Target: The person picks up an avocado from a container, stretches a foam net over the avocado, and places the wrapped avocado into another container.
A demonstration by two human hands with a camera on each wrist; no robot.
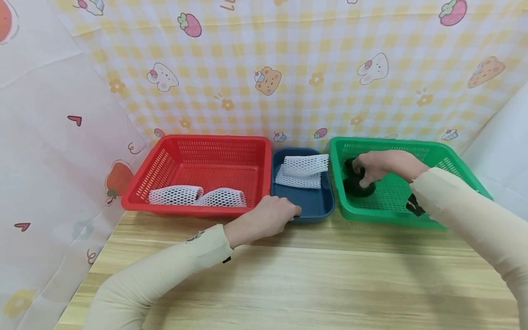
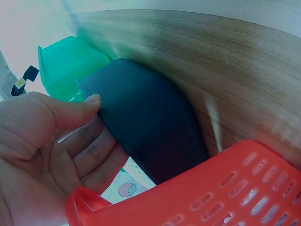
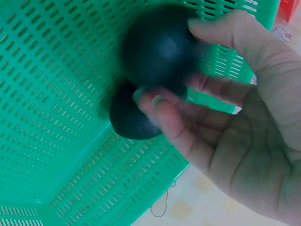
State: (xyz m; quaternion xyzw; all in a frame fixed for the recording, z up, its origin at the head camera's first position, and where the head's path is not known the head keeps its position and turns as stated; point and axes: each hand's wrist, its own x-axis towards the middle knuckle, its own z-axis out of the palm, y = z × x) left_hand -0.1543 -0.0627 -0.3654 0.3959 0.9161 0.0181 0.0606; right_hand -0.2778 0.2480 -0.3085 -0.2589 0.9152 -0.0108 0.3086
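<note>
In the green basket point(image 1: 416, 217), my right hand point(image 1: 381, 166) reaches down over two dark, smooth, round fruits. It holds the nearer dark round fruit point(image 3: 157, 47), thumb on one side and fingers on the other. The second dark fruit point(image 3: 131, 115) lies against the basket wall, right by my fingertips. My left hand point(image 1: 270, 213) grips the near rim of the blue tray point(image 1: 303, 197), thumb point(image 2: 87, 109) over the edge and fingers along the other side. Two white foam net sleeves lie overlapped in this tray, the upper sleeve point(image 1: 306, 165) set across the lower sleeve point(image 1: 299, 181).
Left of the tray stands a red basket point(image 1: 222, 172), a left foam sleeve point(image 1: 175, 195) and a right foam sleeve point(image 1: 222, 198) along its near wall. All three containers sit side by side on the wooden table point(image 1: 313, 279), before a checked cloth point(image 1: 231, 82).
</note>
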